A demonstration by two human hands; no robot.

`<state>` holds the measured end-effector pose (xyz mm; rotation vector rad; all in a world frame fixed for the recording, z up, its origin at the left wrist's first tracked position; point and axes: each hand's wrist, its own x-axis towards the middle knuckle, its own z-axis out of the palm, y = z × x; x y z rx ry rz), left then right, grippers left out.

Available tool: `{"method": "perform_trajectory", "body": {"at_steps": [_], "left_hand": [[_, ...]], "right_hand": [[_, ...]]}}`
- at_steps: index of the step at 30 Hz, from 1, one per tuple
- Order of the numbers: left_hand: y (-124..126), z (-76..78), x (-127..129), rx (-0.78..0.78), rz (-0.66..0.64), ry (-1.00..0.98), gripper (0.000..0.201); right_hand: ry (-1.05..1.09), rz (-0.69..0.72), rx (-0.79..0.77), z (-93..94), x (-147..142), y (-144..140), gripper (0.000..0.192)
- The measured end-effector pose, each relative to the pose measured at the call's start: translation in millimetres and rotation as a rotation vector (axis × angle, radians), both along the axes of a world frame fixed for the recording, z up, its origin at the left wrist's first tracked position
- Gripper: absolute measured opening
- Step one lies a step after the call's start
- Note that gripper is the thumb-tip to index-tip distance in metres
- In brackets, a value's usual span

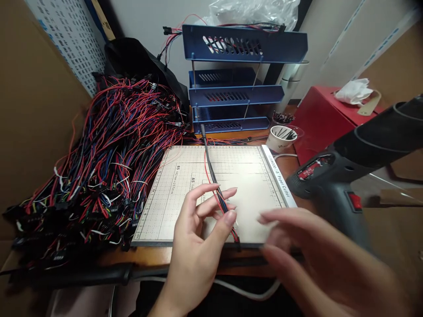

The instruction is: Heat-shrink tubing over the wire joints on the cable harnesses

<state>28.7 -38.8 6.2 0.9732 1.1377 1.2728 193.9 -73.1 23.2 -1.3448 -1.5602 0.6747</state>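
My left hand [200, 237] is closed in a loose grip on a wire harness [211, 169], a thin bundle of red, blue and black wires. A black plug sits at the harness's far end, and a small black connector hangs below my thumb. To the right, my right hand [297, 246] is smeared by motion; its thumb and fingers are apart and nothing shows between them. Under both hands lies a paper cutter [172, 193] with a printed grid and a white rail on its right side.
A large heap of wire harnesses [122, 127] rises at the left. Blue tiered racks [244, 46] stand at the back. Right of them are a white cup [282, 138] of thin dark pieces, a red box [317, 114] and a grey heat gun [343, 176]. A black-handled tool [82, 276] lies along the front.
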Motion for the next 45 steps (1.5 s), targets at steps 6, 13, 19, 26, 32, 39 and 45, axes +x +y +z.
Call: {"method": "perform_trajectory", "body": {"at_steps": [6,13,19,26,32,39,45], "left_hand": [[-10,-5.2,11,0.041,0.070,-0.026,0.038],[-5,-13.0,-13,0.388,0.110,0.576,0.026],[20,-7.2,-27,0.789,0.121,0.952,0.032],[28,-9.3,-21,0.723,-0.121,0.811,0.013],[26,-16.3,-17,0.470,-0.158,0.687,0.012],[24,-15.2,-19,0.357,-0.147,0.623,0.013],[25,-14.3,-20,0.304,-0.139,0.602,0.014]], "right_hand": [[0.194,0.269,-0.212,-1.1,-14,15,0.015],[0.149,0.045,0.014,-15.6,-6,24,0.009],[0.313,0.077,-0.128,-16.0,-5,35,0.007],[0.412,0.111,-0.237,-26.9,-5,44,0.015],[0.316,0.113,-0.302,-33.9,-3,47,0.018],[0.310,0.091,-0.321,-33.2,-5,50,0.017],[0.375,0.127,-0.326,-27.9,-5,52,0.017]]}}
